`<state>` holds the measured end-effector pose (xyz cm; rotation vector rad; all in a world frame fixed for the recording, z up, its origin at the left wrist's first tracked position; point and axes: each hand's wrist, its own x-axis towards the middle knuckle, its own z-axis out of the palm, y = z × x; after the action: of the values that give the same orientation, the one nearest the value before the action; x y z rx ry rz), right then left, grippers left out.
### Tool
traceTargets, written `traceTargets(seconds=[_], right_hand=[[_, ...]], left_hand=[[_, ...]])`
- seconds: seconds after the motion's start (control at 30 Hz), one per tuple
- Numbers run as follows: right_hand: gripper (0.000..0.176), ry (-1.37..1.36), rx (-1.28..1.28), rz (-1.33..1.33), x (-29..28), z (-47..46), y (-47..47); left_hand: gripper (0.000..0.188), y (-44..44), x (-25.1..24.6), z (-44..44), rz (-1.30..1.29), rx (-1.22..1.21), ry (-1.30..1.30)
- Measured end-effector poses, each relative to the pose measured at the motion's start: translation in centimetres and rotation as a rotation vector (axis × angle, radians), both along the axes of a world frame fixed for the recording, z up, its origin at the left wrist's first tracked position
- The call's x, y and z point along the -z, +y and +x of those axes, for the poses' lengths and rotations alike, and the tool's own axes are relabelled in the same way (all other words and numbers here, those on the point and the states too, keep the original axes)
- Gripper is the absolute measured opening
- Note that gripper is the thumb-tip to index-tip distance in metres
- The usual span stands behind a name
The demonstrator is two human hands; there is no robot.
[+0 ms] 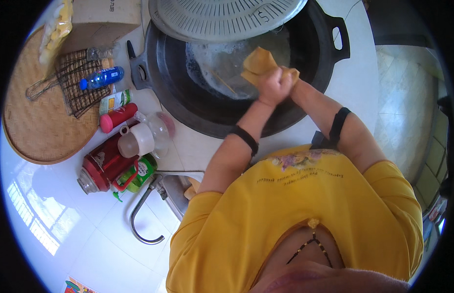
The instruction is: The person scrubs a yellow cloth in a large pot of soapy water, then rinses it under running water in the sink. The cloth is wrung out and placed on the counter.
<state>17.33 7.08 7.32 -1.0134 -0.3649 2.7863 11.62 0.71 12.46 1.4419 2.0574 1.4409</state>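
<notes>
Both my hands meet over a big dark metal wok (pixel 197 117), gripping a bunched tan cloth (pixel 260 61). My left hand (pixel 272 88) is closed around its lower part. My right hand (pixel 293 87) is against the cloth on the right, its fingers mostly hidden. One end of the cloth sticks up past my left fist, and a fold shows over my right wrist. Cloudy, foamy water (pixel 208 62) lies in the wok below, with a thin light stick (pixel 223 82) in it. A slotted metal steamer tray (pixel 227 22) covers the wok's far side.
Left of the wok are a woven bamboo tray (pixel 40 132), a wire grill rack (pixel 78 84), a blue-capped bottle (pixel 102 77), a pink-red bottle (pixel 119 118) and a red thermos (pixel 108 161). Nearer me, a curved faucet (pixel 133 216) stands beside a sink (pixel 175 194). A cardboard box (pixel 102 22) is farther back.
</notes>
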Motion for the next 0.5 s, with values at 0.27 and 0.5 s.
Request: traceTargets(seconds=[0.27,0.5], right_hand=[[0.044,-0.416,0.088,-0.085,0.3,-1.2,3.6],[0.054,-0.558,0.110,0.037,0.6,0.2,6.6]], left_hand=[[0.042,-0.1,9.4,-12.2,-0.302,-0.626,-1.306],[0.055,-2.8,11.0,-10.7,-0.940,0.030,0.295]])
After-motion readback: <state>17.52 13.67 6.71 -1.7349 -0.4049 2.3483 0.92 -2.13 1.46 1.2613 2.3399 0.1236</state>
